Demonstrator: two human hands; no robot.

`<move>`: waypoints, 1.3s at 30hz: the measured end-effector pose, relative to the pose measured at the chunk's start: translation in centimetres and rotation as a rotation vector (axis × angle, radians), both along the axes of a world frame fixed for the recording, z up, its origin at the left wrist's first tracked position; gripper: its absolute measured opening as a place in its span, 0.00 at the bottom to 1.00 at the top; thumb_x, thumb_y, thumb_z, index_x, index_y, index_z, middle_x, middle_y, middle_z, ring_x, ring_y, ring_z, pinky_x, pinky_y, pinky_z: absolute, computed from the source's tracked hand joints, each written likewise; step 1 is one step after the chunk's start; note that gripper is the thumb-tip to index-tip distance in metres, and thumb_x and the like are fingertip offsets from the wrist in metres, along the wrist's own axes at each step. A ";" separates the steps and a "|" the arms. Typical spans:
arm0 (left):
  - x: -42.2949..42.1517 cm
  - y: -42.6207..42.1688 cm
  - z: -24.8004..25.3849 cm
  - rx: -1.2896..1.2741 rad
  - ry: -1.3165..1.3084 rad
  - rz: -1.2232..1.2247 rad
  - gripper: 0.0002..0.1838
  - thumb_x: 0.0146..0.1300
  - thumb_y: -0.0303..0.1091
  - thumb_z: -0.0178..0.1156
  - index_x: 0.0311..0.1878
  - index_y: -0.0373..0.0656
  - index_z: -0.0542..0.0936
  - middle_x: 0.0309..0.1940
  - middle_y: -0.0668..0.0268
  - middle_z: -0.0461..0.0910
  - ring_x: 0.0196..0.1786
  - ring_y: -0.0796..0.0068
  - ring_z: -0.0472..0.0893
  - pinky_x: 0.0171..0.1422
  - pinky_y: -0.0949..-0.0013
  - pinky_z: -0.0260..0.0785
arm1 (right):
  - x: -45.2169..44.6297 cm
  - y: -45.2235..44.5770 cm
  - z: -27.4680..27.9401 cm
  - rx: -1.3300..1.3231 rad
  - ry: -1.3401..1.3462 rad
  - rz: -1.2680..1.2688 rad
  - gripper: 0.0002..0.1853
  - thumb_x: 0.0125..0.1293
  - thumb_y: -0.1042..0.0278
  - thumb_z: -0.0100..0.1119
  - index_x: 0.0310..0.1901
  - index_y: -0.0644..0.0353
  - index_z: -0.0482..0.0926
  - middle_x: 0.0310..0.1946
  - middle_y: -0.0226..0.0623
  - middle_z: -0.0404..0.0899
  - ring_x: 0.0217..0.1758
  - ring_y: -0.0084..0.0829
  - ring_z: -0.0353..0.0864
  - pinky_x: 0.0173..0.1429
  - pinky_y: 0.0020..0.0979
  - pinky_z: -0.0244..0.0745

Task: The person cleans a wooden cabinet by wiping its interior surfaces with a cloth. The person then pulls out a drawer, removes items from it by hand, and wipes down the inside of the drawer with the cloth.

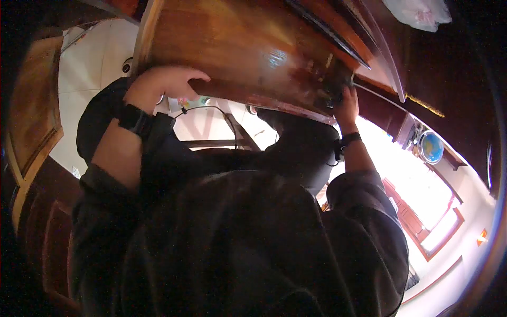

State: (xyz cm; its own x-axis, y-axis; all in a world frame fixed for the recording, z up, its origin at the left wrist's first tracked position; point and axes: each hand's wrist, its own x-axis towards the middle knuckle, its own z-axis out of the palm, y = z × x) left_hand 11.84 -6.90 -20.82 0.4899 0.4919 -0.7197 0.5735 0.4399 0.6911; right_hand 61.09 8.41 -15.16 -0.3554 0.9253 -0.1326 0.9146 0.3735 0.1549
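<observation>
A broad, glossy brown wooden panel [237, 53] lies tilted in front of me, its near edge just above my lap. My left hand [166, 83] grips its near left edge, with the thumb over the top and the fingers curling below. At the right end, my right hand [347, 107] holds the corner; its fingertips reach up into a dark patch and are partly lost in shadow. Both wrists carry dark bands. Whether the panel belongs to a larger piece of furniture I cannot tell.
Dark wooden furniture [438, 79] with a clear plastic bag [420, 13] stands at the upper right. Past my right arm is a blue globe [430, 147]. Another wooden panel [37, 100] rises at the far left. A thin black cable [228, 116] loops beneath the panel.
</observation>
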 end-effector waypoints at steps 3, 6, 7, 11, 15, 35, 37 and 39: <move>0.1 0.1 0.3 0.075 0.026 -0.008 0.36 0.49 0.37 0.67 0.66 0.54 0.70 0.61 0.57 0.73 0.61 0.59 0.73 0.62 0.62 0.68 | -4.6 2.9 -1.1 -0.015 -0.114 0.250 0.22 0.57 0.72 0.55 0.56 0.48 0.75 0.59 0.42 0.70 0.61 0.50 0.70 0.62 0.46 0.69; -0.1 0.1 0.5 0.094 0.025 -0.002 0.36 0.50 0.38 0.68 0.65 0.51 0.70 0.62 0.57 0.71 0.63 0.58 0.71 0.66 0.62 0.64 | -4.6 8.4 -6.9 0.063 -0.342 0.275 0.20 0.61 0.68 0.52 0.57 0.46 0.75 0.62 0.43 0.68 0.62 0.47 0.69 0.65 0.45 0.66; -0.2 0.1 0.6 0.109 0.020 -0.008 0.35 0.50 0.38 0.68 0.65 0.51 0.70 0.62 0.57 0.71 0.64 0.58 0.70 0.67 0.62 0.63 | -4.3 10.0 -8.5 0.138 -0.380 0.296 0.20 0.63 0.66 0.50 0.57 0.47 0.75 0.62 0.43 0.68 0.63 0.46 0.69 0.66 0.45 0.65; -0.1 0.8 2.1 0.103 0.008 -0.008 0.34 0.51 0.38 0.69 0.64 0.49 0.71 0.63 0.59 0.70 0.65 0.57 0.69 0.68 0.62 0.62 | -3.7 13.5 -11.6 0.281 0.184 -0.224 0.19 0.67 0.57 0.46 0.57 0.51 0.75 0.62 0.46 0.70 0.64 0.45 0.69 0.65 0.44 0.65; 0.3 1.2 1.9 0.107 0.017 -0.027 0.35 0.49 0.36 0.68 0.63 0.46 0.71 0.63 0.59 0.70 0.64 0.58 0.70 0.68 0.62 0.62 | -2.8 14.8 -12.6 0.248 -0.013 -0.303 0.20 0.68 0.57 0.46 0.58 0.51 0.75 0.62 0.46 0.69 0.65 0.45 0.69 0.66 0.44 0.65; 0.2 1.4 1.4 0.113 -0.011 -0.034 0.35 0.47 0.33 0.68 0.62 0.43 0.71 0.63 0.58 0.70 0.66 0.58 0.68 0.70 0.63 0.61 | -3.5 16.4 -12.7 0.081 -0.267 -0.232 0.21 0.68 0.57 0.46 0.61 0.52 0.71 0.64 0.46 0.66 0.67 0.45 0.65 0.68 0.44 0.62; 0.2 1.4 1.5 0.114 0.020 -0.041 0.35 0.47 0.33 0.68 0.62 0.42 0.71 0.62 0.58 0.70 0.65 0.58 0.68 0.70 0.63 0.61 | -3.8 15.8 -12.8 0.066 -0.276 -0.224 0.21 0.68 0.57 0.47 0.61 0.53 0.71 0.64 0.46 0.66 0.68 0.45 0.65 0.68 0.44 0.62; 0.3 1.6 1.8 0.123 0.035 -0.054 0.35 0.47 0.33 0.69 0.62 0.42 0.71 0.62 0.58 0.70 0.65 0.58 0.69 0.69 0.63 0.61 | -4.0 15.1 -13.0 0.047 -0.291 -0.215 0.22 0.68 0.57 0.47 0.61 0.53 0.71 0.65 0.46 0.66 0.68 0.44 0.64 0.69 0.44 0.61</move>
State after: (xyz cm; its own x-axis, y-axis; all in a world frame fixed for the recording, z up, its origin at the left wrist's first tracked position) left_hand 12.16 -5.32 -19.06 0.4934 0.5513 -0.6728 0.6188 0.3211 0.7169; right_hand 57.11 23.49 -28.13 -0.1054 0.9823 -0.1546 0.8864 0.1633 0.4331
